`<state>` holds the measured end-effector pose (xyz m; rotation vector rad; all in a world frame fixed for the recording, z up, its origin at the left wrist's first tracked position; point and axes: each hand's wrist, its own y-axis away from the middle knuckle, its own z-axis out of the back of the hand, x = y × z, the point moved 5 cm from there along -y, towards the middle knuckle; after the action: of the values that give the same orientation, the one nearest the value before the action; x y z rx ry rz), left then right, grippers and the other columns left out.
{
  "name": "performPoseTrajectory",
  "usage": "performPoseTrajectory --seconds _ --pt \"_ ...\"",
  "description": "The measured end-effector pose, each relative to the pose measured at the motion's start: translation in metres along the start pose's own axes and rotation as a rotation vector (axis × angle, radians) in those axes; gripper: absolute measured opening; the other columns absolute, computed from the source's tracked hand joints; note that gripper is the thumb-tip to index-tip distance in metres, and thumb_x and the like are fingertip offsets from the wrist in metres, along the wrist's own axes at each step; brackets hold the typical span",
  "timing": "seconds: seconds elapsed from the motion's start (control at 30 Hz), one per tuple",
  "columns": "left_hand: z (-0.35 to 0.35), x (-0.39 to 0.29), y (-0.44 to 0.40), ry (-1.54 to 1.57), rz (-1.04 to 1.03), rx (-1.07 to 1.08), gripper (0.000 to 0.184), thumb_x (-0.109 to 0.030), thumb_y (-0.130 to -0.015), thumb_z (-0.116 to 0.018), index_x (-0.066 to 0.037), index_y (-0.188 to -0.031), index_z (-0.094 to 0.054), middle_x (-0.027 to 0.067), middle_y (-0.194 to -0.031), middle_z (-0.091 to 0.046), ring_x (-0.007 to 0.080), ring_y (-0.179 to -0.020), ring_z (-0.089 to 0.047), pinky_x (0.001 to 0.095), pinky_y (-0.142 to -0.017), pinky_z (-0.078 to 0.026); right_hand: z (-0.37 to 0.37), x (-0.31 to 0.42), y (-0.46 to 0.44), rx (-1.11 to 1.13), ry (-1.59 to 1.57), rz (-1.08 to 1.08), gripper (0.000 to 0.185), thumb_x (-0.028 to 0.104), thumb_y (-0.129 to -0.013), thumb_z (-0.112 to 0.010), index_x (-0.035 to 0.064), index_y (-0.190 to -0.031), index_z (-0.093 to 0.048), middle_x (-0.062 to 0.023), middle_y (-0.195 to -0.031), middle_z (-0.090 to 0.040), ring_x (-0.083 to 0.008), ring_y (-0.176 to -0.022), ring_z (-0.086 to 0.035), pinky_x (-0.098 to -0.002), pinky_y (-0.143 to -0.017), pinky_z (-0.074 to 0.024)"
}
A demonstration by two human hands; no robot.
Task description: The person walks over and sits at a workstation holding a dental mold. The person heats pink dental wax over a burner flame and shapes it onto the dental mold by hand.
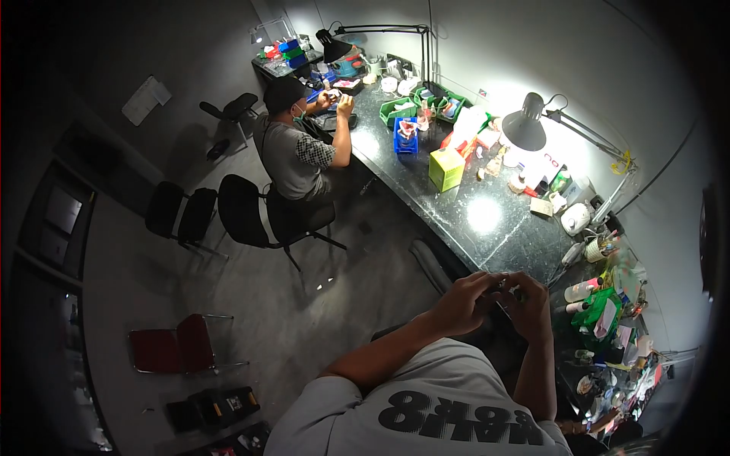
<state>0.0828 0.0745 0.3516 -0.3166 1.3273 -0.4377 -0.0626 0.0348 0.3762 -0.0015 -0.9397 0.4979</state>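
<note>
My left hand (465,302) and my right hand (528,304) are close together in front of my chest, at the near edge of the dark worktop (487,247). The fingers of both are bent inward around something small between them. Only a thin, pale bit of it shows, and I cannot make out what it is. Farther up on the worktop are a yellow-green box (446,169) and a blue bin (406,140).
A co-worker (296,152) sits at the bench at upper left. A black lamp (525,129) hangs over the worktop. Green bins (397,111), a white device (576,219) and bottles line the back. Black chairs (243,216) and a red chair (179,346) stand on the floor.
</note>
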Motion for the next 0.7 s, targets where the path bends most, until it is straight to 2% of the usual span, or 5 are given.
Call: performPoseTrajectory --seconds 0.7 --pt "0.0019 0.0035 -0.0018 -0.002 0.015 0.013 0.031 -0.006 -0.092 -0.06 0.001 -0.121 -0.059 0.0174 -0.099 -0.065 0.0295 -0.087 -0.067 0.0357 -0.075 -0.052 -0.0014 -0.0032 -0.0037 0.012 0.025 -0.018 0.015 -0.003 -0.075 -0.068 0.0029 -0.082 -0.058 -0.0099 -0.077 -0.066 -0.021 -0.068 -0.067 -0.031 -0.061 -0.0485"
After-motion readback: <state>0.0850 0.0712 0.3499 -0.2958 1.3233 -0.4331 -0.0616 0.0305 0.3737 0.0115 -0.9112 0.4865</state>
